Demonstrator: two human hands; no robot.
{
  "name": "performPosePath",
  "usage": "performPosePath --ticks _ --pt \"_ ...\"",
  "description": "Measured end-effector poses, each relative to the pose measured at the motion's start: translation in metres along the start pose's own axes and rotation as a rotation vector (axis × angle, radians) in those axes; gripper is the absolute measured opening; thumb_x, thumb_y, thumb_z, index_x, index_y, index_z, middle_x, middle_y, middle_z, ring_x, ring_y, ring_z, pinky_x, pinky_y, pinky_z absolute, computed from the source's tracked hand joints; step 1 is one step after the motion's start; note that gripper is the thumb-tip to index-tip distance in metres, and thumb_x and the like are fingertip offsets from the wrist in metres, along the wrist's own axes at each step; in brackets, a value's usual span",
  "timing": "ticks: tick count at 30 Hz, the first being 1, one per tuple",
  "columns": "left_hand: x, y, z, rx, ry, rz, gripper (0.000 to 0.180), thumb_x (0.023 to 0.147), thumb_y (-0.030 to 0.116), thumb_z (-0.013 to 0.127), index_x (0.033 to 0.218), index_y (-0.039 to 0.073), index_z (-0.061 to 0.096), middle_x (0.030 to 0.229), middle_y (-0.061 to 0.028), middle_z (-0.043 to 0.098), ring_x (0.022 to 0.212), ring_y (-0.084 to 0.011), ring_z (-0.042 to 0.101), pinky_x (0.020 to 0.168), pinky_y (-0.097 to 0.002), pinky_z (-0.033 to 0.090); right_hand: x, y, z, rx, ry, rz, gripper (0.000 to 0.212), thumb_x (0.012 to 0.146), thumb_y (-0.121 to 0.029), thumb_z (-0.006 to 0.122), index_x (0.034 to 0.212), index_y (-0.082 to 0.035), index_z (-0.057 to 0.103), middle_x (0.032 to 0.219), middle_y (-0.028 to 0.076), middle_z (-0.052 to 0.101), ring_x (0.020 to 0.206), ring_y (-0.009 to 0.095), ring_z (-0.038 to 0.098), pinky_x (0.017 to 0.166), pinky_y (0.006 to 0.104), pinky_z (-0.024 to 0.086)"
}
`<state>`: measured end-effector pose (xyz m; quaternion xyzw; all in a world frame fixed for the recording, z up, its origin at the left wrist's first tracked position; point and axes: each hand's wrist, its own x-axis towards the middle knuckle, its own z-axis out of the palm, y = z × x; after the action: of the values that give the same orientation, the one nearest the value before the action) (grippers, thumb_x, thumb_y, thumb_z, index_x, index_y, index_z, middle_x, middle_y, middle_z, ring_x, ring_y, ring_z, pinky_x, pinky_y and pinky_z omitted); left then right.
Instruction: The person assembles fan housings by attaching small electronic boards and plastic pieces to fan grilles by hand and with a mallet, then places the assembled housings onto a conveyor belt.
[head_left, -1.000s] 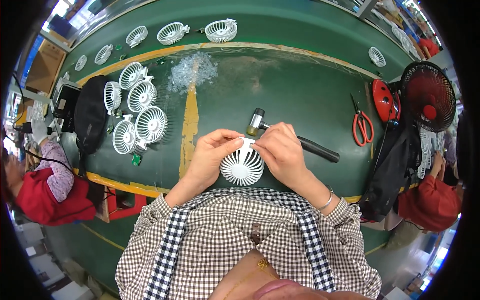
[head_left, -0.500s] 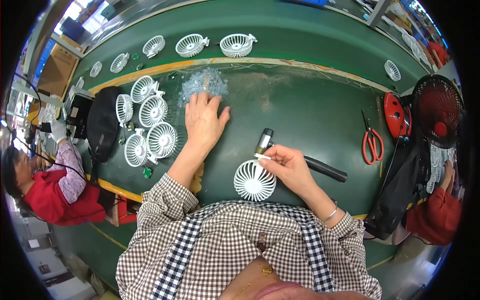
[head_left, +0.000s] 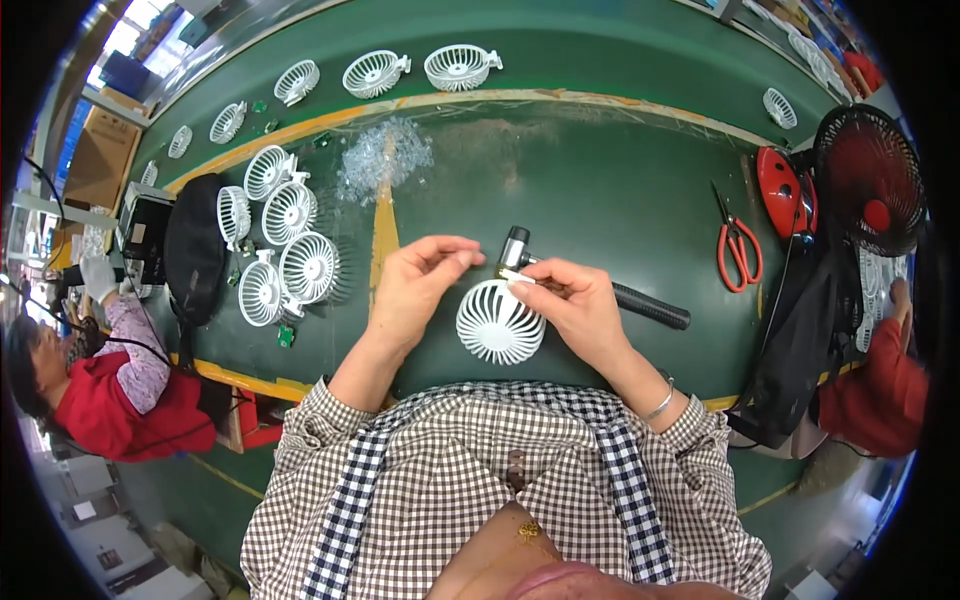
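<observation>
A white round fan cage (head_left: 499, 325) lies on the green table close in front of me, its slatted side up. My right hand (head_left: 577, 304) is closed in a pinch on the small white stub at the cage's upper edge. To the left of the cage my left hand (head_left: 424, 284) hovers with thumb and forefinger pressed together; whatever they hold is too small to name. Just behind the stub lies a hammer (head_left: 650, 305) with a black grip and a metal head. A pile of small clear plastic pieces (head_left: 386, 160) sits farther back on the left.
Several white fan cages (head_left: 309, 267) cluster at left near small green circuit boards (head_left: 286, 336) and a black bag (head_left: 196, 250). More cages (head_left: 462, 68) line the far strip. At right are red-handled scissors (head_left: 740, 255), a red case (head_left: 786, 195) and a black fan (head_left: 868, 180). Co-workers sit both sides.
My left hand has come back from the pile of clear pieces toward the cage, its fingers now pinched. My right hand keeps its pinch on the stub. The whole view has shifted slightly.
</observation>
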<state>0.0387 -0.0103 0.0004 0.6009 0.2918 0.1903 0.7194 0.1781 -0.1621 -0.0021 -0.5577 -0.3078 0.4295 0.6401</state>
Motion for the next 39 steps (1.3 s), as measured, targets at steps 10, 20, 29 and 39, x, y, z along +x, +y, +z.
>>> performPosePath --ticks 10,20,29,39 --pt "-0.024 0.003 0.023 -0.083 0.034 -0.056 0.018 0.086 0.003 0.066 0.102 -0.005 0.067 0.094 -0.0085 0.069 0.083 -0.0118 0.063 0.078 -0.0241 0.050 -0.006 0.007 0.008 -0.086 0.051 -0.070 0.015 0.085 -0.010 0.069 0.094 0.003 0.069 0.081 0.005 0.068 0.073 0.007 0.061 0.064 0.0217 0.049" --pt "-0.009 -0.006 0.007 -0.286 -0.260 -0.107 0.008 0.078 -0.006 0.070 0.084 -0.002 0.067 0.095 -0.0105 0.065 0.087 -0.0163 0.062 0.081 -0.0283 0.050 -0.006 -0.005 0.000 -0.126 -0.138 -0.017 0.015 0.086 -0.015 0.070 0.085 0.000 0.068 0.065 -0.001 0.061 0.058 0.002 0.051 0.050 0.0199 0.039" --pt "0.006 0.006 0.005 -0.030 0.012 0.131 0.022 0.090 0.007 0.061 0.110 -0.003 0.064 0.104 -0.0078 0.066 0.093 -0.0124 0.061 0.085 -0.0248 0.048 0.052 -0.098 -0.075 -0.556 0.126 -0.234 0.015 0.083 -0.010 0.069 0.088 0.004 0.068 0.076 0.002 0.067 0.071 0.006 0.059 0.063 0.0233 0.048" --pt "0.018 -0.030 -0.013 0.454 0.154 0.405 0.011 0.087 0.008 0.064 0.092 -0.001 0.067 0.081 -0.0080 0.065 0.066 -0.0141 0.058 0.058 -0.0247 0.045 0.189 -0.096 -0.118 -1.236 0.391 -0.596 0.024 0.080 -0.019 0.067 0.097 -0.002 0.068 0.098 0.016 0.067 0.093 0.034 0.062 0.084 0.0402 0.049"
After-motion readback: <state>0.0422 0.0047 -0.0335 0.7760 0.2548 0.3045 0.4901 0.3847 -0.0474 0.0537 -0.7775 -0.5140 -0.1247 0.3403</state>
